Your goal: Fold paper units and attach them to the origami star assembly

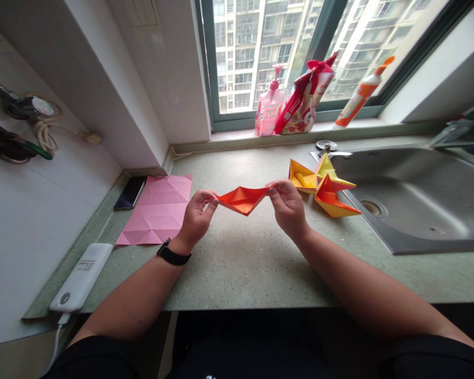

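Pinching an orange origami fold (pixel 242 200) at its two pointed ends, we hold it up over the middle of the speckled green countertop (pixel 253 273). Our left hand (pixel 196 218) and right hand (pixel 288 208) are apart, each clamped on one end with thumb and fingers, and the paper spans the gap between them. A black watch (pixel 173 252) circles our left wrist. Just right of our right hand, three yellow-and-orange origami pieces (pixel 327 197) lie bunched together, close beside the stainless steel sink (pixel 413 202), which fills the right of the counter. Left of our left hand, near but not touching it, lies a creased pink paper sheet (pixel 156 209), with a black smartphone (pixel 130 192) just beside its left edge. Nearer us at the left edge of the counter sits a white power bank (pixel 81 277) with a cable (pixel 57 337) running from its near end. Along the far windowsill stand a pink pump bottle (pixel 269 102), a red-and-white bag (pixel 305 95) and an orange-capped tube (pixel 361 92), leaning against the window.
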`<action>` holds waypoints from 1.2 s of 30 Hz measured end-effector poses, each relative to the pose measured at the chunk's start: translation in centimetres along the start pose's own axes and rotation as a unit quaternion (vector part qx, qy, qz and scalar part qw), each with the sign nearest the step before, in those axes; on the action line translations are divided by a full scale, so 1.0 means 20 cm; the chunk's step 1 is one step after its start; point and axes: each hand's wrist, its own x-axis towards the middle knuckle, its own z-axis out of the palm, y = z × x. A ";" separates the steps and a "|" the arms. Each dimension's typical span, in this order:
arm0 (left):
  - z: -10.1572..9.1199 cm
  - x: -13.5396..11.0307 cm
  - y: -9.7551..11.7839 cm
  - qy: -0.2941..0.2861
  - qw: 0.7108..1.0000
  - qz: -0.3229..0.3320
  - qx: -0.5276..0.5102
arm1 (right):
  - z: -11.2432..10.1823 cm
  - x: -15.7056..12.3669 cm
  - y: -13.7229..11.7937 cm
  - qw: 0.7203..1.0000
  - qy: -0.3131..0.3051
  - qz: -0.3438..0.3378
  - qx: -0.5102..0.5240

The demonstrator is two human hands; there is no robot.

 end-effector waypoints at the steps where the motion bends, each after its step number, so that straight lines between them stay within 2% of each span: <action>1: -0.01 0.00 0.00 0.005 1.000 0.000 0.002 | 0.00 0.00 0.02 1.000 0.005 0.005 0.012; 9: -0.03 0.01 -0.04 0.018 1.000 0.005 0.019 | 0.00 0.02 0.06 0.995 0.048 0.066 0.058; 12: -0.03 0.01 -0.04 0.002 0.998 0.015 0.057 | 0.00 0.02 0.04 0.996 0.060 0.050 0.047; 14: -0.04 0.00 -0.03 0.002 0.991 0.050 0.121 | -0.01 0.02 0.01 0.998 0.062 0.017 0.022; 17: -0.06 -0.02 0.01 -0.006 0.959 0.143 0.244 | -0.02 0.01 -0.03 0.997 0.042 -0.040 -0.046; 19: -0.06 -0.03 0.04 -0.045 0.929 0.183 0.320 | -0.01 -0.01 -0.05 0.994 0.022 -0.065 -0.082; 23: -0.01 -0.06 0.09 -0.143 0.867 0.183 0.441 | 0.01 -0.04 -0.08 0.991 -0.011 -0.080 -0.107; 27: 0.06 -0.09 0.10 -0.186 0.825 0.169 0.506 | 0.03 -0.06 -0.11 0.991 -0.036 -0.098 -0.083; 29: 0.07 -0.09 0.10 -0.187 0.823 0.159 0.512 | 0.03 -0.06 -0.12 0.989 -0.059 -0.117 -0.068; 32: 0.06 -0.08 0.08 -0.171 0.835 0.158 0.499 | 0.02 -0.06 -0.12 0.984 -0.092 -0.143 -0.052; 36: 0.03 -0.07 0.06 -0.122 0.860 0.182 0.461 | 0.02 -0.07 -0.08 0.987 -0.104 -0.117 -0.028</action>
